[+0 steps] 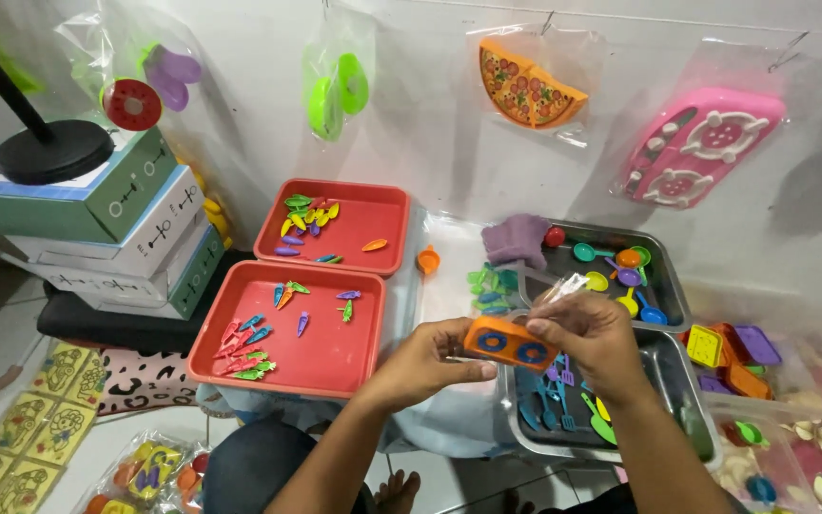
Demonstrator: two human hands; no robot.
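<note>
My left hand [427, 357] and my right hand [594, 335] together hold a small orange toy stove [506, 343] with two blue burner rings, above the near metal tray [677, 385]. My right hand also pinches a clear plastic bag [563, 287] against the stove's upper edge. Under the hands, the near metal tray holds blue and green toy utensils [552, 405]. The far metal tray [663, 276] holds coloured toy spoons and ladles.
Two red trays [363, 362] [387, 205] with small coloured toy pieces stand at the left. Stacked boxes [116, 228] carry a black stand. Bagged toys hang on the wall, among them a pink stove [701, 148]. Clear bins [792, 381] sit at the right.
</note>
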